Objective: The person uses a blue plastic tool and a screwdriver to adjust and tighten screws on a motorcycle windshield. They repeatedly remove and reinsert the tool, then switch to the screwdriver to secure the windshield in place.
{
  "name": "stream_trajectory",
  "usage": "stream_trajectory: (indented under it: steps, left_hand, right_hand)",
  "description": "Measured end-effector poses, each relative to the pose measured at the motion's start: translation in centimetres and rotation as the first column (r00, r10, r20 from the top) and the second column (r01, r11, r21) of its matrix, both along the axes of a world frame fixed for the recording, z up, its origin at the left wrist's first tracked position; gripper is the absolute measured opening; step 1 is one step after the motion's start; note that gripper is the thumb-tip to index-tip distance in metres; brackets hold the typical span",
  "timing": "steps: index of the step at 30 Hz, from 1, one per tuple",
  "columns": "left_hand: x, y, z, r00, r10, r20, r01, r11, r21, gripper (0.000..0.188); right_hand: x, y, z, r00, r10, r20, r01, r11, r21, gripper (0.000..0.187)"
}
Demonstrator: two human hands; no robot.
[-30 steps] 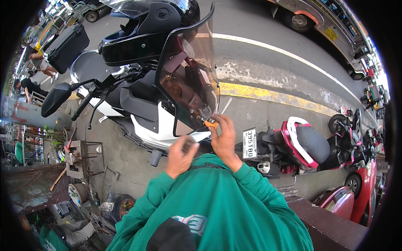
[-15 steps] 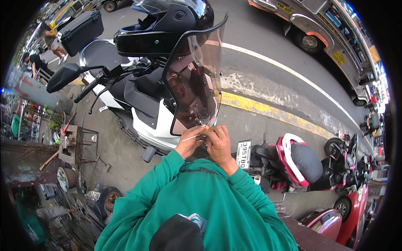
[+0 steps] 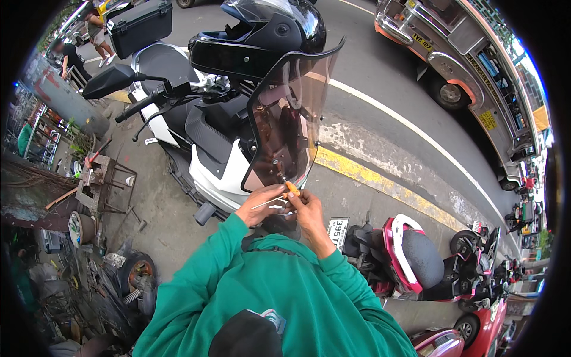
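Both my hands are close together in front of the windscreen (image 3: 291, 113) of a white and black scooter (image 3: 220, 169). My right hand (image 3: 308, 215) pinches a small orange piece (image 3: 292, 189), perhaps a tool handle; a thin shiny part shows beyond it by the windscreen's lower edge. My left hand (image 3: 260, 204) is closed, fingertips beside the orange piece, and a thin white stick (image 3: 260, 206) runs out from its fingers. The inner fingers of both hands are partly hidden. A black helmet (image 3: 262, 44) rests on the scooter, behind the windscreen.
A pink and black motorcycle (image 3: 397, 253) stands to my right. On the left are a small metal stand (image 3: 98, 178) and a loose wheel (image 3: 137, 271) among parts. Beyond the yellow kerb line (image 3: 363, 174), a jeepney (image 3: 452, 65) is on the road.
The view has shifted, so the scooter sits further right and slightly lower. The right hand has turned, and the orange piece shows more. The white stick remains in the left hand.
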State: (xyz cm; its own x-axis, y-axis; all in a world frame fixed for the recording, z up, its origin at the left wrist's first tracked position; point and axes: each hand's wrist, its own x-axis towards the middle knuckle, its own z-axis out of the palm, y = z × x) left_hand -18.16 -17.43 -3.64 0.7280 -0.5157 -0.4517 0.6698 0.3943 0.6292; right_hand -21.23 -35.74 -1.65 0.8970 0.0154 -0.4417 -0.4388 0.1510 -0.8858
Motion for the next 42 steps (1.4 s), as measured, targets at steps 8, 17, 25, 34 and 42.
stream_trajectory:
  steps: [8, 17, 25, 34, 42]
  left_hand:
    - [-4.0, 4.4, 1.0, 0.985, -0.150, 0.088, 0.081, 0.844, 0.531, 0.044]
    - [-1.8, -3.8, 1.6, 0.971, 0.139, 0.194, -0.222, 0.825, 0.520, 0.043]
    - [-0.4, -6.3, 1.6, 0.949, 0.299, 0.106, -0.313, 0.839, 0.445, 0.036]
    - [-1.4, -5.0, 1.9, 0.956, 0.224, 0.192, -0.294, 0.766, 0.571, 0.037]
    - [-1.6, -3.5, 1.1, 0.953, 0.301, 0.020, -0.293, 0.909, 0.296, 0.034]
  right_hand:
    - [0.6, -0.2, 0.3, 0.914, 0.155, 0.375, 0.112, 0.793, -0.599, 0.020]
    - [-0.5, -1.7, 0.0, 0.748, 0.351, 0.563, 0.245, 0.643, -0.726, 0.017]
    - [-1.9, -2.2, -1.8, 0.994, -0.095, 0.045, 0.090, 0.990, 0.112, 0.039]
    - [0.5, -1.9, -1.1, 0.970, 0.039, 0.242, -0.027, 0.998, -0.055, 0.033]
    - [0.0, -1.6, -0.3, 0.803, 0.225, 0.552, 0.107, 0.857, -0.505, 0.032]
